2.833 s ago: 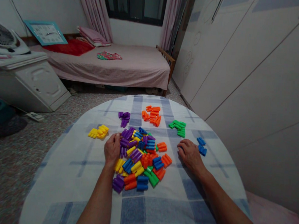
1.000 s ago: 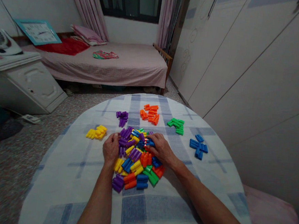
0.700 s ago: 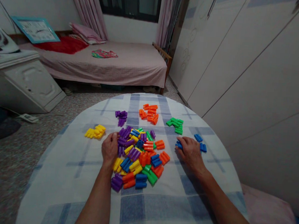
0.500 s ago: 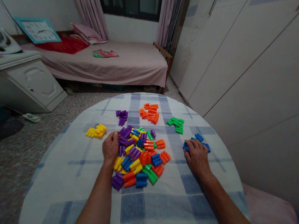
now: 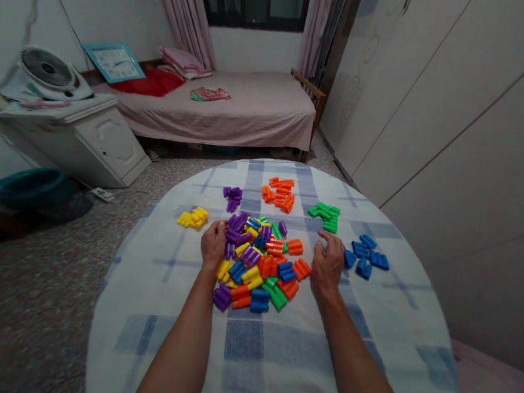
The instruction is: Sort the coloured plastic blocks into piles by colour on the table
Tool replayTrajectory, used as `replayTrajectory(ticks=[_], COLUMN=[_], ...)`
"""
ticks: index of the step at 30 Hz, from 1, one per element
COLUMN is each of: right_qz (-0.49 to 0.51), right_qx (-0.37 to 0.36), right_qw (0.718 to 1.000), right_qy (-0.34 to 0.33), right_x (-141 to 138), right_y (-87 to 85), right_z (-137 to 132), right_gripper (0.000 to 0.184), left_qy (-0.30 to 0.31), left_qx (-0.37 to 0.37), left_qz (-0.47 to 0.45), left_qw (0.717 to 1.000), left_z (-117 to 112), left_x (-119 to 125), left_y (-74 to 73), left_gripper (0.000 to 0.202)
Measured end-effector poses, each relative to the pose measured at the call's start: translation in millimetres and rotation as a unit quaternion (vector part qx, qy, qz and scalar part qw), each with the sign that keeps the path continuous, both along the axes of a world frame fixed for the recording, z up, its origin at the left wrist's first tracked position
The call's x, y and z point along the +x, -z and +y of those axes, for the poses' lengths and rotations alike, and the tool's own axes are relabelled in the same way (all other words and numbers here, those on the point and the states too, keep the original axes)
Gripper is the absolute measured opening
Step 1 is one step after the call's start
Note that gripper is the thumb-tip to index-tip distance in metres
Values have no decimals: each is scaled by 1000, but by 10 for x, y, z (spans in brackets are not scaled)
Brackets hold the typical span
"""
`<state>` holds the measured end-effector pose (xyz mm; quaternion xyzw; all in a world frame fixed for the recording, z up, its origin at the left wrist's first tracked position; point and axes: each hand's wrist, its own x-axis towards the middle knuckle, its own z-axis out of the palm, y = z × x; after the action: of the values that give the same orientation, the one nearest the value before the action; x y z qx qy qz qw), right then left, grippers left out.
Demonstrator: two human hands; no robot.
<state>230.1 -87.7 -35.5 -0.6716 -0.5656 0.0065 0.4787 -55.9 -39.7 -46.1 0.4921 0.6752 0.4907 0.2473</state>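
A mixed pile of plastic pieces shaped like joined tubes (image 5: 252,257), in purple, yellow, orange, blue and green, lies in mid-table. My left hand (image 5: 214,244) rests at the pile's left edge, its fingers curled against the purple pieces; whatever they hold is hidden. To the right of the pile, my right hand (image 5: 328,264) has its fingers apart and nothing visible in them. Just beyond it lies a group of blue pieces (image 5: 364,251). Separate groups of yellow pieces (image 5: 193,217), purple pieces (image 5: 232,198), orange pieces (image 5: 280,195) and green pieces (image 5: 326,216) curve around the far side.
A checked cloth covers the round table (image 5: 158,327). Behind it stands a bed (image 5: 250,115) with a blue-framed clock (image 5: 116,62). On the left, a fan (image 5: 50,71) sits on a white cabinet (image 5: 108,144). A tall wardrobe (image 5: 451,114) lines the right side.
My right hand has come away from the blue group and moved left to the pile's right edge. The blue pieces now show uncovered. My left hand stays by the pile; the camera view has shifted left.
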Motion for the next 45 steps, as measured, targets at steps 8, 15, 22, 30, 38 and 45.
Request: replayTrajectory(ticks=[8, 15, 22, 30, 38, 45], right_qz=[-19, -7, 68, 74, 101, 101], right_qx=[-11, 18, -18, -17, -55, -90], right_qw=[1000, 1000, 997, 997, 993, 991], right_qy=[18, -3, 23, 14, -6, -5], right_x=[170, 164, 251, 235, 201, 161], right_y=[92, 93, 176, 206, 123, 54], right_z=[53, 67, 134, 161, 128, 95], right_gripper=[33, 33, 39, 39, 41, 44], left_qy=[-5, -27, -23, 40, 167, 323], left_qx=[42, 14, -46, -59, -27, -103], left_qz=[-166, -276, -259, 11, 210, 386], left_qw=[985, 961, 964, 997, 963, 858], left_z=[-43, -180, -386, -445, 37, 396], left_x=[29, -56, -244, -336, -22, -48], left_y=[-98, -382, -771, -643, -596, -658], left_gripper=[45, 42, 31, 31, 42, 60])
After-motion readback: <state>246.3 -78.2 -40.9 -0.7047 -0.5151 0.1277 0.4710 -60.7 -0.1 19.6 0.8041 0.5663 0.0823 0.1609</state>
